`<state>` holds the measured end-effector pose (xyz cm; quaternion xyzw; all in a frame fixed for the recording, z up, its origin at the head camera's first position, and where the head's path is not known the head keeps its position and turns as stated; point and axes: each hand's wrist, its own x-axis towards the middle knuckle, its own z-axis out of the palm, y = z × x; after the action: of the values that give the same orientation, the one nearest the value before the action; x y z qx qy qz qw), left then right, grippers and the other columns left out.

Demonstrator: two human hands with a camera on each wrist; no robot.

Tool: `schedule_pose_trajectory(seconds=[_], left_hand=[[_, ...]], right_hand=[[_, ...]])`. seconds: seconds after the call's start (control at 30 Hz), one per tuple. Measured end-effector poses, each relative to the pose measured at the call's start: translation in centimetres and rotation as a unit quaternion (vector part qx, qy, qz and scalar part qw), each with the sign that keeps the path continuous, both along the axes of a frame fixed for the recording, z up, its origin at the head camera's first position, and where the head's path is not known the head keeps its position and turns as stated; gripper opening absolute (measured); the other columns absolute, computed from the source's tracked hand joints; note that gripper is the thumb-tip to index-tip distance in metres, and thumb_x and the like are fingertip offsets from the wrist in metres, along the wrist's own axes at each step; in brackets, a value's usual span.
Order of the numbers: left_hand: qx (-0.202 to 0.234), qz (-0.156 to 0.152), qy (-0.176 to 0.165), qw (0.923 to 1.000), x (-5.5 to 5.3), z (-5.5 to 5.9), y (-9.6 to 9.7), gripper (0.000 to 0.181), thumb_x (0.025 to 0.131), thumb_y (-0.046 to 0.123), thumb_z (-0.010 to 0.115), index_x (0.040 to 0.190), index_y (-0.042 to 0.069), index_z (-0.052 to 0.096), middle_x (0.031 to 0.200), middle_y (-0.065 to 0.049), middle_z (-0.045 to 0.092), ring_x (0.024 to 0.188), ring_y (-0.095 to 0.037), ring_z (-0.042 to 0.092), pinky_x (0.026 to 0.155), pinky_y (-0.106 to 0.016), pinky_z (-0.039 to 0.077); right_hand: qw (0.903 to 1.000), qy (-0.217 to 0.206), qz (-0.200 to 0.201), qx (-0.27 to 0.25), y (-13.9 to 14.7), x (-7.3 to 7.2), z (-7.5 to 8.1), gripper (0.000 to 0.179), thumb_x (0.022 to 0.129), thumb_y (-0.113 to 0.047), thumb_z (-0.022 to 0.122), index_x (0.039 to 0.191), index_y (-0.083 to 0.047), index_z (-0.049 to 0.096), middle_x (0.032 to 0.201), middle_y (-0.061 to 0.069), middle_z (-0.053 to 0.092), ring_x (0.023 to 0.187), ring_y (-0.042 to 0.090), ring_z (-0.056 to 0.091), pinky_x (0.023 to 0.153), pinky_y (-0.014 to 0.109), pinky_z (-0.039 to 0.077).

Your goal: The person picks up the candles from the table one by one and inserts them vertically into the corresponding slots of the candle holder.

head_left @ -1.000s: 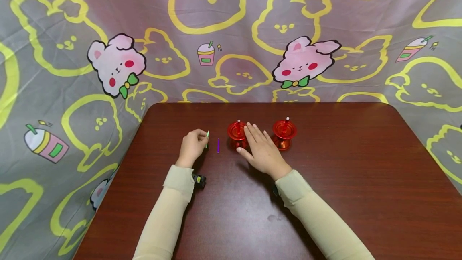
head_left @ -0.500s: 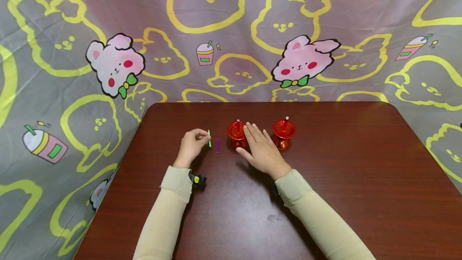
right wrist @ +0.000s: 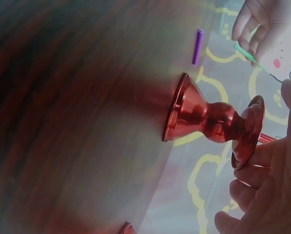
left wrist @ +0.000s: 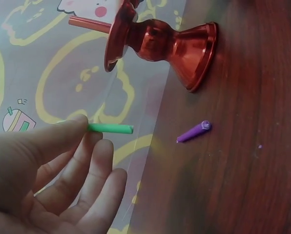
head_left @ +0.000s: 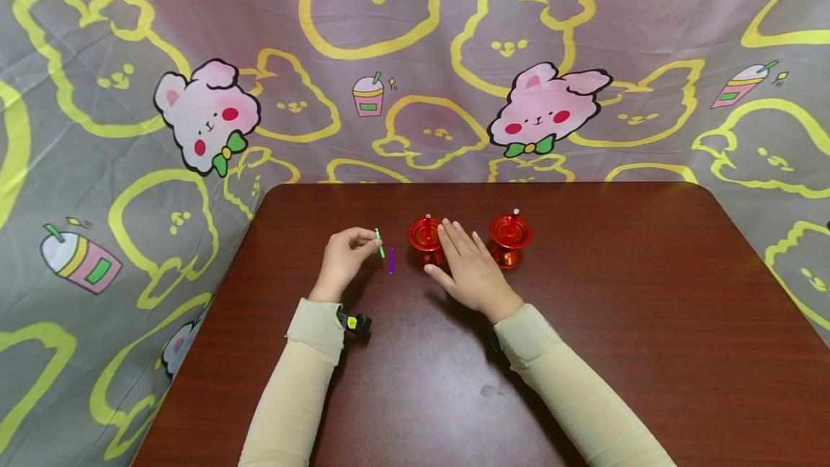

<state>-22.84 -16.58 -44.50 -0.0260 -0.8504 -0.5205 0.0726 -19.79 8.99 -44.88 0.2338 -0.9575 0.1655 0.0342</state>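
My left hand (head_left: 344, 258) pinches a thin green candle (left wrist: 114, 128) between thumb and fingertips, clear of the tabletop. The candle's lower end points down in the head view. A purple candle (head_left: 392, 261) stands or lies on the table just right of it; the left wrist view shows it (left wrist: 194, 131) at a slant. Shiny red candle holders, one left (head_left: 423, 234) and one right (head_left: 512, 230), each have a thin stem rising from a dish. Between them is my right hand (head_left: 472, 271), fingers straight, its fingertips at the left holder's dish (right wrist: 249, 134).
Both holders stand on a dark red-brown wooden table (head_left: 596, 323). A patterned cloth (head_left: 441, 42) hangs behind the table and along its sides. Below the left hand, a black wrist camera (head_left: 357, 323) sits at the sleeve cuff.
My left hand has lifted the green candle off the table and brought it slightly right and upward, tilting it. The right hand and the holders have stayed put.
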Motion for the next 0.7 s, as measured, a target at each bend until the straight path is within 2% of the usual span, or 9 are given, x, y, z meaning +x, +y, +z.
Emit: schedule_pose_trajectory(seconds=[0.17, 0.47, 0.67, 0.7], left_hand=[[0.026, -0.003, 0.01, 0.9996, 0.0, 0.1, 0.0, 0.015, 0.087, 0.004, 0.078, 0.097, -0.007, 0.074, 0.085, -0.015, 0.074, 0.069, -0.003, 0.063, 0.067, -0.016, 0.048], [0.03, -0.011, 0.032, 0.999, 0.0, 0.6, 0.1, 0.015, 0.089, 0.008, 0.078, 0.098, -0.003, 0.075, 0.088, -0.014, 0.075, 0.074, -0.004, 0.064, 0.07, -0.017, 0.049], [0.048, -0.023, 0.049, 0.9974, 0.2, 0.9, 0.2, 0.015, 0.089, 0.009, 0.079, 0.099, -0.002, 0.076, 0.09, -0.014, 0.075, 0.078, -0.003, 0.065, 0.071, -0.018, 0.049], [0.048, -0.025, 0.05, 0.9972, 0.5, 1.4, 0.4, 0.015, 0.089, 0.008, 0.078, 0.099, -0.003, 0.075, 0.091, -0.016, 0.075, 0.079, -0.005, 0.066, 0.071, -0.02, 0.049]], right_hand=[[1.0, 0.003, 0.001, 0.005, 0.1, -0.1, 0.0, 0.078, 0.104, -0.053, 0.047, 0.159, -0.003, 0.025, 0.168, 0.013, 0.019, 0.155, 0.029, 0.016, 0.123, 0.051, 0.015], [1.0, 0.002, 0.003, 0.007, 0.1, -0.1, 0.1, 0.079, 0.104, -0.053, 0.048, 0.159, -0.002, 0.025, 0.168, 0.013, 0.018, 0.155, 0.029, 0.016, 0.123, 0.051, 0.015], [1.0, 0.006, 0.005, 0.001, 0.1, -0.1, 0.0, 0.078, 0.104, -0.052, 0.048, 0.159, -0.002, 0.026, 0.167, 0.014, 0.019, 0.154, 0.029, 0.017, 0.123, 0.051, 0.015], [1.0, 0.007, 0.005, 0.0, 0.1, 0.0, 0.0, 0.078, 0.104, -0.052, 0.048, 0.159, -0.002, 0.026, 0.167, 0.014, 0.019, 0.154, 0.03, 0.017, 0.123, 0.051, 0.015]])
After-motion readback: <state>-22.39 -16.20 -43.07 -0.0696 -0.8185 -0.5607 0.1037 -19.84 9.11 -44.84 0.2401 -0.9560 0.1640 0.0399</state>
